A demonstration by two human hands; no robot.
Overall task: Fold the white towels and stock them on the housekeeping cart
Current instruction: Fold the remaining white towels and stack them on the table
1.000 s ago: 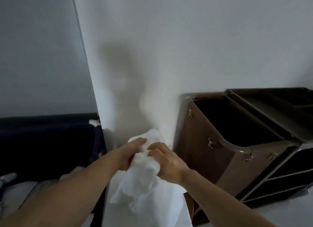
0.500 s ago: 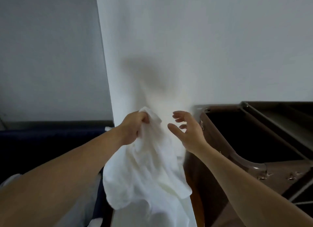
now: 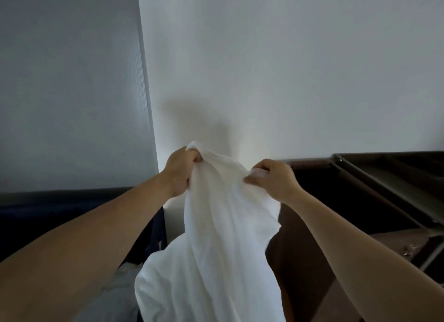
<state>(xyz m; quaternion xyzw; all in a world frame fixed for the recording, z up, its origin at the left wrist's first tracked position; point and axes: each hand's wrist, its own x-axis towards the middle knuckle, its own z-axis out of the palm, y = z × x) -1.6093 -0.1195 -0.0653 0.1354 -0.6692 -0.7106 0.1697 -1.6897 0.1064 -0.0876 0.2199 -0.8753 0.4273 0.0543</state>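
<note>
Both hands are raised in front of a white wall [image 3: 264, 69] with a white towel [image 3: 216, 237] strung between them. Left hand [image 3: 179, 175] has its fingers curled over a bunched corner at the towel's highest point, while right hand [image 3: 276, 179] pinches the upper edge a little lower and to the right, fingers bent around a small fold of cloth. Between the two grips the edge sags slightly, and the rest of the towel hangs down in loose vertical creases, widening toward the bottom of the view, where it runs out of frame. To the right, just beside the hanging cloth, stands the housekeeping cart [image 3: 384, 201], dark brown, with an open bag-like compartment and a flat tray top beyond it. Low on the left, behind the left forearm, sits a dark navy surface [image 3: 60, 216], possibly a bed or a sofa; it is too dim to tell. Pale fabric [image 3: 120, 276] lies below it.
</note>
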